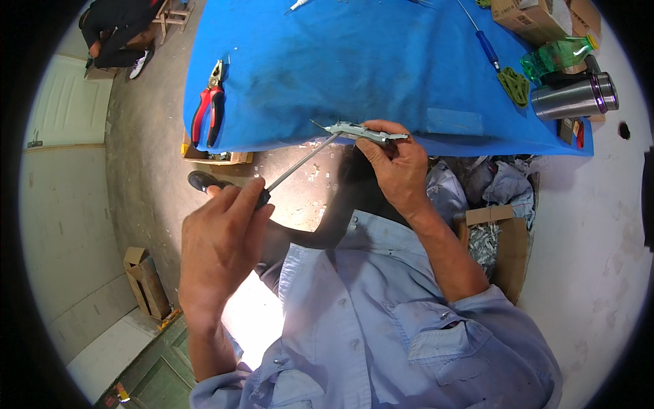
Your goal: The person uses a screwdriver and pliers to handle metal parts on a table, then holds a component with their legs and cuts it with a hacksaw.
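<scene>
In the lower middle of the head view, my left hand (225, 238) is closed round the dark handle of a screwdriver (300, 162). Its long metal shaft runs up and right to meet the underside of a pale grey metal fitting (354, 130). My right hand (398, 170) grips that fitting at the near edge of the blue-covered table (306, 75), thumb below and fingers behind it. A thin pointed piece juts from the fitting's left end. Red-and-black pliers (208, 112) lie on the cloth to the left.
At right stand a steel flask (565, 101), green bottle (548, 58) and cardboard boxes (518, 20); a blue-handled tool (487, 48) lies beside them. Below are cartons (511, 252), bags (443, 187) and an upright box (146, 286). Another person (119, 31) is crouched at top left.
</scene>
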The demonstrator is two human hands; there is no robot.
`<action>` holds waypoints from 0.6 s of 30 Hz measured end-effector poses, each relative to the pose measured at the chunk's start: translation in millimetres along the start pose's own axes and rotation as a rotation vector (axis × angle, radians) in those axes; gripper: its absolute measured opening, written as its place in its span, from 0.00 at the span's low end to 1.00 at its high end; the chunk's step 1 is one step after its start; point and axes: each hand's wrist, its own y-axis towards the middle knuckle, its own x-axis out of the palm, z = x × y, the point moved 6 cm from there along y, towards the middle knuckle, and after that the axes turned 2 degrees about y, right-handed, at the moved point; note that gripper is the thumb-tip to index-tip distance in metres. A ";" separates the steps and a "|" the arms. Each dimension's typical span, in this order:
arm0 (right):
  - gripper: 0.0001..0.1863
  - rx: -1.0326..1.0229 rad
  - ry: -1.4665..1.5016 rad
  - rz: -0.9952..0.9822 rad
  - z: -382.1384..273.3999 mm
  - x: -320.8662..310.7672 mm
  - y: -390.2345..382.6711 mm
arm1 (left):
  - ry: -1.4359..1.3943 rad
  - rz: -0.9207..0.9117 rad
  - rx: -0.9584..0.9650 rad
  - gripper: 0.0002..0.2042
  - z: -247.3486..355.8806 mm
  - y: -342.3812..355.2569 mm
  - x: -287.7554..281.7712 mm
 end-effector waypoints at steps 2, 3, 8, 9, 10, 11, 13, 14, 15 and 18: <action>0.15 -0.022 -0.011 -0.028 0.0 -1.3 3.1 | 0.002 -0.022 0.001 0.15 -3.5 7.2 -5.7; 0.15 -0.024 -0.014 -0.046 -0.5 -1.9 4.2 | 0.003 -0.034 0.002 0.15 -4.7 10.4 -7.9; 0.15 -0.047 -0.002 -0.088 4.4 -5.3 8.3 | -0.056 -0.020 0.009 0.11 -9.4 21.7 -14.6; 0.16 -0.007 0.014 -0.094 5.1 -5.3 8.2 | -0.073 -0.020 0.008 0.11 -10.1 22.4 -15.5; 0.16 0.032 0.028 -0.099 3.2 -5.5 8.4 | -0.056 -0.015 0.012 0.12 -9.1 22.3 -15.2; 0.16 0.072 0.042 -0.104 3.3 -5.3 8.5 | -0.040 -0.010 0.015 0.12 -6.7 20.5 -14.7; 0.17 0.144 0.175 -0.087 12.0 -4.5 6.9 | -0.007 -0.008 0.016 0.14 -2.8 15.5 -13.2; 0.17 0.181 0.241 -0.079 15.5 -3.8 6.2 | 0.009 -0.010 0.014 0.14 -1.4 12.4 -11.8; 0.18 0.190 0.240 -0.076 15.6 -3.8 6.6 | 0.025 -0.012 0.011 0.15 -0.1 8.9 -10.3; 0.18 0.212 0.239 -0.077 15.0 -3.7 6.7 | 0.011 0.015 -0.028 0.16 2.4 -5.1 -5.5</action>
